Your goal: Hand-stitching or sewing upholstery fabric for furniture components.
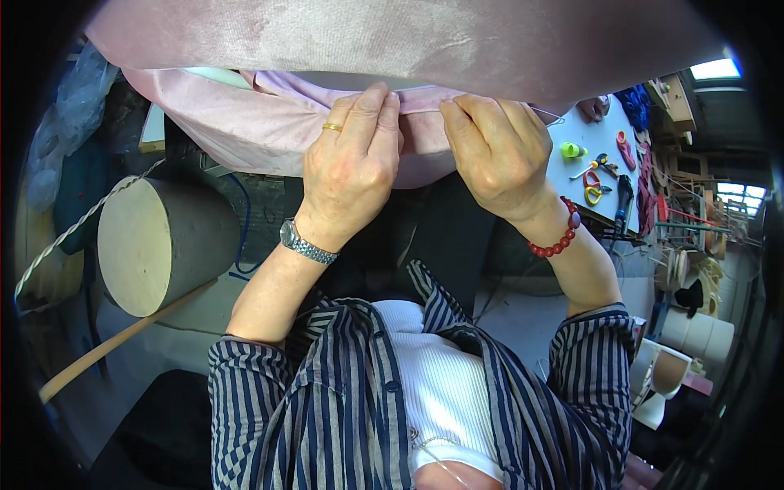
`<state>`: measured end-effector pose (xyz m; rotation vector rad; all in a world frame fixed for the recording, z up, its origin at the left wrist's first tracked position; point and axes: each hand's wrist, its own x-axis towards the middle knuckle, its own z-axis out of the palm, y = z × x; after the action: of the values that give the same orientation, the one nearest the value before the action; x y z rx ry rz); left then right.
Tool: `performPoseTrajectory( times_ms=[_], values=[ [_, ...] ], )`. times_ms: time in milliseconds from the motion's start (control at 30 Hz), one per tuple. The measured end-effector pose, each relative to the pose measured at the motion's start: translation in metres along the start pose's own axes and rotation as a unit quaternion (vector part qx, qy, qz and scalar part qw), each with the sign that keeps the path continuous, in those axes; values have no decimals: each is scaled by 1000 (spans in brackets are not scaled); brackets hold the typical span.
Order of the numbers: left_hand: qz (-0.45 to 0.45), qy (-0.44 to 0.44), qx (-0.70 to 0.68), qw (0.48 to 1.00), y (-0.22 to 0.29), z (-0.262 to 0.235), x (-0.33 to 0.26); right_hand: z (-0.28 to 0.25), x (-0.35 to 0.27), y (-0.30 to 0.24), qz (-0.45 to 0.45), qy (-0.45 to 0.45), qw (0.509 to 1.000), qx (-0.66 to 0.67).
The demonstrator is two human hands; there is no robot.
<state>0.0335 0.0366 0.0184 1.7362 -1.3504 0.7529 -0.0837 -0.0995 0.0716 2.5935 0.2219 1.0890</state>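
Observation:
A large pink velvet upholstered piece [392, 37] spans the top of the head view. Below it a looser pink velvet cover [245, 122] hangs in folds, with a gap between the two showing a pale inside. My left hand [351, 159] is closed on the cover's edge, fingertips pressed together at the gap. Close by on the right, my right hand [500, 155] pinches the same edge between thumb and fingers. A thin pale strand [549, 113] sticks out beyond its knuckles; whether it is thread or wire I cannot tell.
On the white table [563, 184] at right lie red-and-yellow-handled scissors [594, 189], a lime-green spool-like item [573, 150] and a black-handled tool [624, 200]. A large round drum [135, 249], a twisted rope [73, 224] and a wooden pole [122, 343] are at left.

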Motion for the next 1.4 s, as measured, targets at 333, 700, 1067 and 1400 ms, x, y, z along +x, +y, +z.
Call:
performPoseTrajectory(
  times_ms=[333, 700, 1067, 1400],
  values=[
    [30, 25, -17, 999, -7, 3, 0, 0, -1, -1, -7, 10, 1000, -8],
    [41, 91, -35, 994, -11, 13, 2, 1, -1, 0, -1, 13, 1000, -9],
    [27, -7, -15, 1000, 1, -2, 0, -10, 2, -6, -2, -92, 995, -32],
    [45, -29, 7, 999, 0, -1, -7, -16, 10, -5, 26, -152, 988, -15]
  ],
)
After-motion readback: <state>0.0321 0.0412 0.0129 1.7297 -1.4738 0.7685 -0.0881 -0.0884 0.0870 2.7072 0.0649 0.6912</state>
